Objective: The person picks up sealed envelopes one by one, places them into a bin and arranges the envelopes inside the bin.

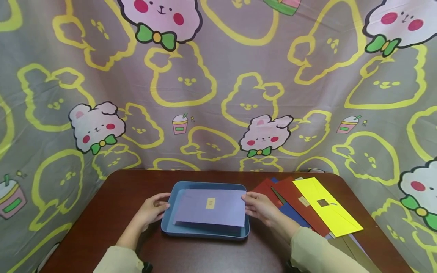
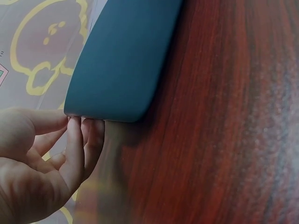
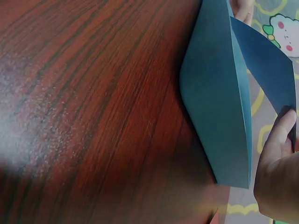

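Observation:
A blue tray (image 1: pixel 169 223) sits on the dark wooden table, and a lavender envelope (image 1: pixel 218 214) with a small yellow label lies in it. My left hand (image 1: pixel 163 203) rests at the tray's left rim. In the left wrist view its fingertips (image 2: pixel 79 135) touch the tray's (image 2: pixel 121 60) rounded corner, fingers nearly straight. My right hand (image 1: pixel 247 201) holds the envelope's right edge. In the right wrist view a finger (image 3: pixel 280 133) lies over the envelope (image 3: pixel 266 60), which is tilted up off the tray (image 3: pixel 215 107).
To the right of the tray lies a fanned pile of envelopes: a yellow one (image 1: pixel 326 206) on top, dark red ones (image 1: pixel 293 201) and a blue one (image 1: pixel 293 214) beneath. A cartoon-print cloth (image 1: pixel 218 94) hangs behind the table (image 1: pixel 112 204).

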Motion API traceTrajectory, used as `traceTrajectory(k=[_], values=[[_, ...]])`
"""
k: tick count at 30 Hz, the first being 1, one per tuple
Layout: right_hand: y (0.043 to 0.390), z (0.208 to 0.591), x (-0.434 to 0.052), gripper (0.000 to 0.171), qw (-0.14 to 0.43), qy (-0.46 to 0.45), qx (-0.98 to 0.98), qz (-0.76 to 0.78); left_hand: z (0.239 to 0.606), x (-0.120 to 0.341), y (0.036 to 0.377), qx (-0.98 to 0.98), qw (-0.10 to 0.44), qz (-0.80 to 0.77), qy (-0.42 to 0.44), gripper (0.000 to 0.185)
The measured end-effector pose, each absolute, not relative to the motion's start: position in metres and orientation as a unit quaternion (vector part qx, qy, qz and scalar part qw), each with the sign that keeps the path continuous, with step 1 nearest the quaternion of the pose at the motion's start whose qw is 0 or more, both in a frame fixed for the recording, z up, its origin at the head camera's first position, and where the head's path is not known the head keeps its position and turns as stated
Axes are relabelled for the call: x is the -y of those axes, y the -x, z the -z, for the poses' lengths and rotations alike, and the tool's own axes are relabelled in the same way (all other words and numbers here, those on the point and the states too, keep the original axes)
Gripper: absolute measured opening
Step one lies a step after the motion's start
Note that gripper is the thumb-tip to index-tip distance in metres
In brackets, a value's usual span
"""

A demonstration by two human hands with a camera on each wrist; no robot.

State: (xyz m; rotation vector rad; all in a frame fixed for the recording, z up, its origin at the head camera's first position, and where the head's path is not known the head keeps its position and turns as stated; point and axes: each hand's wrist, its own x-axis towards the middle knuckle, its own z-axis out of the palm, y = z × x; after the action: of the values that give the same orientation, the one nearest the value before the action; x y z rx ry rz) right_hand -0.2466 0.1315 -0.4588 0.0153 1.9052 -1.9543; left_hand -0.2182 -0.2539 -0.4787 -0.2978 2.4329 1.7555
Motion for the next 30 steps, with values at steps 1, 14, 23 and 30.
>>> traceTrajectory(k=[1,14,23,30], values=[[0.247,0.459,-0.130,0.037,0.206,-0.002,-0.682,0.702,0.479,0.254,0.218,-0.805,0.063,-0.582,0.098,0.042],[0.251,0.463,-0.122,0.036,0.210,-0.002,-0.691,0.692,0.479,0.255,0.217,-0.800,0.065,-0.590,0.087,0.042],[0.257,0.457,-0.125,0.051,0.232,0.022,-0.740,0.631,0.479,0.255,0.218,-0.803,0.071,-0.584,0.092,0.042],[0.260,0.451,-0.132,0.055,0.238,0.045,-0.763,0.600,0.478,0.255,0.218,-0.804,0.070,-0.583,0.091,0.042]])
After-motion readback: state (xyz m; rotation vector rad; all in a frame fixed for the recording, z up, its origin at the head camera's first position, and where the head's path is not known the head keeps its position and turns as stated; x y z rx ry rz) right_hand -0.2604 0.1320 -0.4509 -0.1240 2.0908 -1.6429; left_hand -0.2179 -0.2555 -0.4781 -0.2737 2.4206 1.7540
